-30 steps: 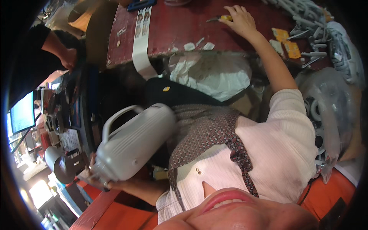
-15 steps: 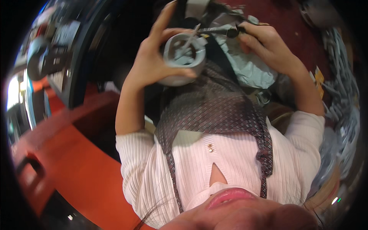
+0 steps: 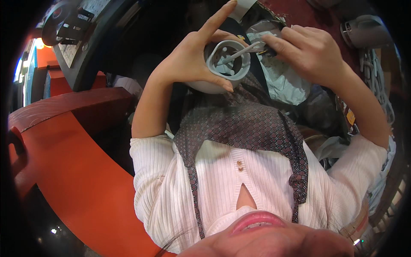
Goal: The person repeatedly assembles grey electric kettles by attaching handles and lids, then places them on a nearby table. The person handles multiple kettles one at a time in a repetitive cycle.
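Observation:
My left hand (image 3: 188, 62) wraps a white, round, hollow housing (image 3: 249, 68), its thumb and lower fingers around the side and its index finger stretched out. The housing's open end faces up, with white parts inside it. A pale cord (image 3: 240, 52) comes out of the opening and runs right toward my right hand (image 3: 306, 53). Those right fingers are closed round a small dark tool (image 3: 269, 51) near the cord's outer end. Most of the tool is hidden, so its kind is unclear, as is whether it touches the cord.
A crumpled pale plastic bag (image 3: 284, 83) lies beyond my lap, under my right hand. On the right are bundled grey cords (image 3: 381, 85) and a grey cylindrical object (image 3: 366, 31). An orange chair (image 3: 81, 171) stands at left, below a dark table edge (image 3: 85, 64).
The housing and my left hand have shifted right. The cord, earlier pointing up from the opening, now leans right toward my right fingers. The dark tool, seen lengthwise before, is now mostly hidden.

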A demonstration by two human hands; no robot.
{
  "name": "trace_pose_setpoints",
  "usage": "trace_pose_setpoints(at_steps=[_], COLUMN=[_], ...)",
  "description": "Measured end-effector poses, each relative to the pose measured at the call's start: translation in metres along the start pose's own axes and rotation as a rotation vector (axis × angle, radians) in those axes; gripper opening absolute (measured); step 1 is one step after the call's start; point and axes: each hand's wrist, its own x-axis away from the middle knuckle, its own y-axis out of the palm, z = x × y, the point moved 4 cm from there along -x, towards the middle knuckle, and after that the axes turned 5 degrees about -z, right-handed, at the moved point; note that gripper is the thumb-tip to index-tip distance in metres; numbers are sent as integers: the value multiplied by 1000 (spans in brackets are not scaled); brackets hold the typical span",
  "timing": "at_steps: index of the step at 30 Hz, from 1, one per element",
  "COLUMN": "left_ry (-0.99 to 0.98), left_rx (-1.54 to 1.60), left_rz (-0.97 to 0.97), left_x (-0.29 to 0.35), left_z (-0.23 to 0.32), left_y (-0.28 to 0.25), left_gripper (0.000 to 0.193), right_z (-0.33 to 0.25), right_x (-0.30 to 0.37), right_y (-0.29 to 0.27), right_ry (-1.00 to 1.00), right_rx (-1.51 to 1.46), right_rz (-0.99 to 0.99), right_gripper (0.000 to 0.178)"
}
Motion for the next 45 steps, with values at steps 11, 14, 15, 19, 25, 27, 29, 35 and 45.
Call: trace_pose_setpoints(at_steps=[11,14,15,19,25,27,29,35,45], left_ry=[-79,-140,-49,-12,220,251,301,338,158], left_rx=[-508,-503,-619,-724,-995,-1056,-1095,-1116,-1447], left_rz=[-3,16,79,300,-16,-93,-120,81,744], left_x=[-13,-24,-25,-22,-23,-23,-22,-57,-243], left_z=[-3,-10,-7,-18,-34,-34,-33,-6,75], left_y=[19,29,33,45,107,122,123,16,-317], left_gripper=[143,138,130,119,17,13,12,34,33], right_z=[-27,-28,-28,-5,-36,-60,-81,-60,130], right_x=[-23,-29,-24,12,79,87,95,123,238], right_y=[21,31,30,24,80,96,108,116,150], right_ry=[7,51,-3,328,624,735,933,971,1320], right_rx=[108,0,-20,-137,-1244,-1636,-1924,-2327,166], right_rz=[-381,-482,-503,-522,-1346,-1374,-1226,-169,-267], right_gripper=[20,18,13,16,29,31,34,39,36])
